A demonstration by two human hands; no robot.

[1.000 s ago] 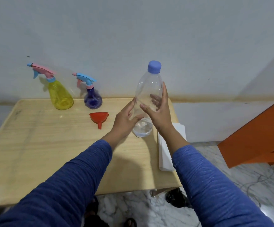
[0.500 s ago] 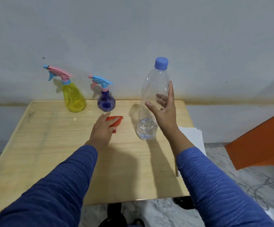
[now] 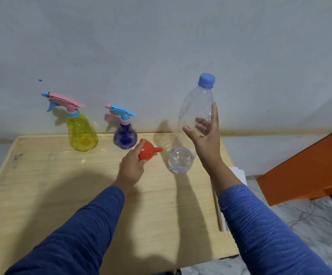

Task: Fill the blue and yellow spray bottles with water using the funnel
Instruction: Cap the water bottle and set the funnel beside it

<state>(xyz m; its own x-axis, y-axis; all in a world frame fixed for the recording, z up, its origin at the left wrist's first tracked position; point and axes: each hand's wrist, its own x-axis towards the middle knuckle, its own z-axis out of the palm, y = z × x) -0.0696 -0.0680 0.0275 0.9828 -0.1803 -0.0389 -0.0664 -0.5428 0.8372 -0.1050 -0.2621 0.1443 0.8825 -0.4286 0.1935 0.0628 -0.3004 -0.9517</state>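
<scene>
Left hand [image 3: 131, 167] has left the water bottle [image 3: 193, 126] & now grips funnel [image 3: 148, 150] near table's far edge; right hand [image 3: 204, 133] still holds bottle upright. Sprayers still capped, w/ blue spray bottle [image 3: 125, 133] & yellow spray bottle [image 3: 82, 133] at far edge: filling not begun.

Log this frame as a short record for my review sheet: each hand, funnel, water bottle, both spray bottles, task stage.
left hand: grips the red funnel, spout pointing right
right hand: fingers round the clear water bottle
water bottle: upright on the wooden table, blue cap on, a little water at the bottom
yellow spray bottle: at the back, spray head on
blue spray bottle: right of the yellow one, spray head on
stage: nothing poured yet
</scene>
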